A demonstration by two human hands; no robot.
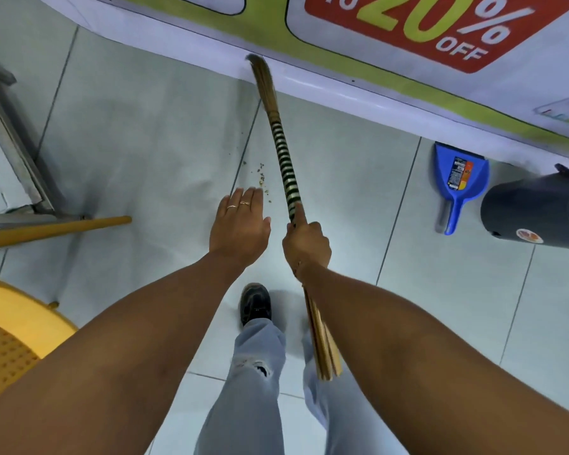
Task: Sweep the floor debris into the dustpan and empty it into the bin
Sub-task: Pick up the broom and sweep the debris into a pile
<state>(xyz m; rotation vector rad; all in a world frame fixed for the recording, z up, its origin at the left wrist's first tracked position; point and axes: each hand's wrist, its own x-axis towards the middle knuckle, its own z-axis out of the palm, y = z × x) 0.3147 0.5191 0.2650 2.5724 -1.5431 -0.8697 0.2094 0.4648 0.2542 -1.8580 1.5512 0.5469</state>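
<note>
My right hand grips a stick broom by its black-and-white banded handle. The bristle tip touches the foot of a banner at the far wall. Small brown debris lies scattered on the pale floor tiles just left of the broom handle. My left hand hovers flat over the floor beside the debris, fingers together and stretched out, holding nothing. A blue dustpan lies on the floor to the right, handle toward me. A dark bin stands right of the dustpan.
A sale banner runs along the far edge. A metal frame and a wooden pole sit at the left, with a yellow plastic chair in the lower left. My shoe stands on the tiles below my hands.
</note>
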